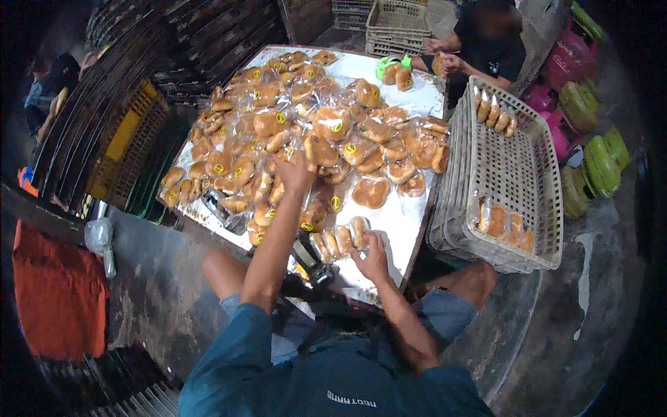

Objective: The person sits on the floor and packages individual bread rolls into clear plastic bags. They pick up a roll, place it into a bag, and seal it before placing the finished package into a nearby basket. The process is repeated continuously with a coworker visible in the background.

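Note:
A large heap of round brown buns in clear bags (271,124), many with a yellow round sticker, covers most of the white tabletop (410,240). My left hand (295,172) reaches into the near middle of the heap, its fingers closed on a bagged bun (319,151). Close to the near table edge, several bagged buns (338,240) stand on edge in a short row. Around the right end of that row my right hand (372,258) is curled, thumb and fingers against the bags. Left of the row sits a black device (313,262), partly hidden by my left forearm.
On the right, stacked grey plastic crates (500,174) hold bagged buns at both ends. Across the table a person (486,48) handles a bun beside a green object (390,64). Dark racks (167,55) stand left; pink and green gas cylinders (601,163) stand far right.

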`<control>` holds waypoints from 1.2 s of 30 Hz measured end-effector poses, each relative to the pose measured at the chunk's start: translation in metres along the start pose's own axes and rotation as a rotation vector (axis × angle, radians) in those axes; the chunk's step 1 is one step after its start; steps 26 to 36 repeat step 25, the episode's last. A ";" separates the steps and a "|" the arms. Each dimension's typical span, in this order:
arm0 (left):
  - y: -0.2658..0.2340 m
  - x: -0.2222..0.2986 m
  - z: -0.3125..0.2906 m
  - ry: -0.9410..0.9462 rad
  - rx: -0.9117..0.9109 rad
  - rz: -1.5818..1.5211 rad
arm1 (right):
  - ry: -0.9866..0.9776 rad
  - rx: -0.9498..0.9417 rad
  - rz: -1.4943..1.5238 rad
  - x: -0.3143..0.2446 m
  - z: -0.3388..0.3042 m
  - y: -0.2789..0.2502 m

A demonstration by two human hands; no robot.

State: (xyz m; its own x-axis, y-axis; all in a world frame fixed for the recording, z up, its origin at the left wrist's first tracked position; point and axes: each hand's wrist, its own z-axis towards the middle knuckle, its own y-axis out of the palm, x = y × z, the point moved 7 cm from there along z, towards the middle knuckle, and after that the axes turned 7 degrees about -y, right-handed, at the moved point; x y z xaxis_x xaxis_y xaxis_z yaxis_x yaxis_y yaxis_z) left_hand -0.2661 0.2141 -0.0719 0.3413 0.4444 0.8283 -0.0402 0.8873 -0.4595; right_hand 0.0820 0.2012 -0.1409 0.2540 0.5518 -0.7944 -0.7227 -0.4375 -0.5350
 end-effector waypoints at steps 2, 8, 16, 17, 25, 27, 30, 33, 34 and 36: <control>0.033 0.006 0.014 -0.272 -0.427 0.168 | 0.136 -0.017 -0.027 0.008 0.002 -0.013; -0.058 0.161 -0.124 0.468 -0.691 -0.098 | -0.069 0.346 -0.248 -0.086 0.030 -0.086; -0.190 0.165 -0.134 0.215 -0.390 -0.569 | 0.155 0.038 0.491 -0.087 0.009 -0.079; -0.186 0.146 -0.128 0.166 -0.423 -0.508 | 0.125 0.078 0.664 -0.086 0.001 -0.074; -0.135 0.053 -0.251 -0.647 -1.311 -0.716 | 0.090 0.129 0.186 -0.104 -0.010 -0.103; -0.135 0.053 -0.251 -0.647 -1.311 -0.716 | 0.090 0.129 0.186 -0.104 -0.010 -0.103; -0.135 0.053 -0.251 -0.647 -1.311 -0.716 | 0.090 0.129 0.186 -0.104 -0.010 -0.103; -0.135 0.053 -0.251 -0.647 -1.311 -0.716 | 0.090 0.129 0.186 -0.104 -0.010 -0.103; -0.135 0.053 -0.251 -0.647 -1.311 -0.716 | 0.090 0.129 0.186 -0.104 -0.010 -0.103; -0.135 0.053 -0.251 -0.647 -1.311 -0.716 | 0.090 0.129 0.186 -0.104 -0.010 -0.103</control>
